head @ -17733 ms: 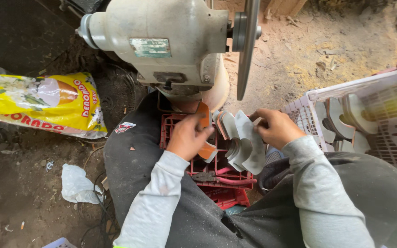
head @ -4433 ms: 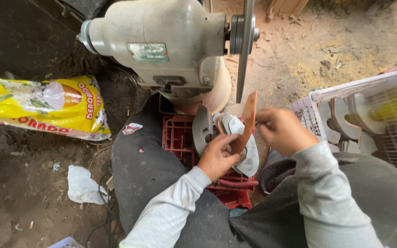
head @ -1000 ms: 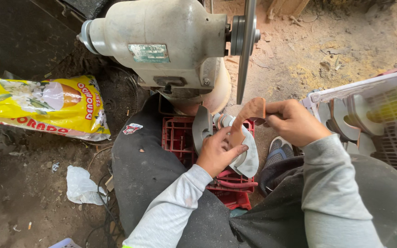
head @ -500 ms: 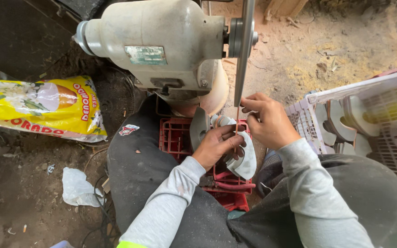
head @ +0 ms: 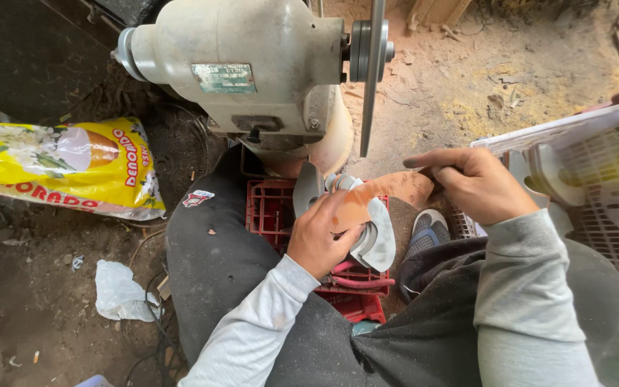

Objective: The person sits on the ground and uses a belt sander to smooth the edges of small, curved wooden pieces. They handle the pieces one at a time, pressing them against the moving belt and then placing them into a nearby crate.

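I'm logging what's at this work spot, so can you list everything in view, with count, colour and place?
Bench grinder: one, grey-beige, top centre, thin disc on its right end.
Crate: one, red, under the grinder, between the knees.
Curved metal pieces: a small stack, exact count unclear, silvery white, in the left hand.
Sanding strip: one, orange-brown, stretched between both hands over the metal pieces.
Basket: one, white plastic, right edge, holding more pale parts.
Sack: one, yellow printed, left, on the dirt floor.
Crumpled bag: one, white, lower left.
Shoe: one, grey, by the crate.
Left hand: grips the metal pieces.
Right hand: pinches the strip's end.
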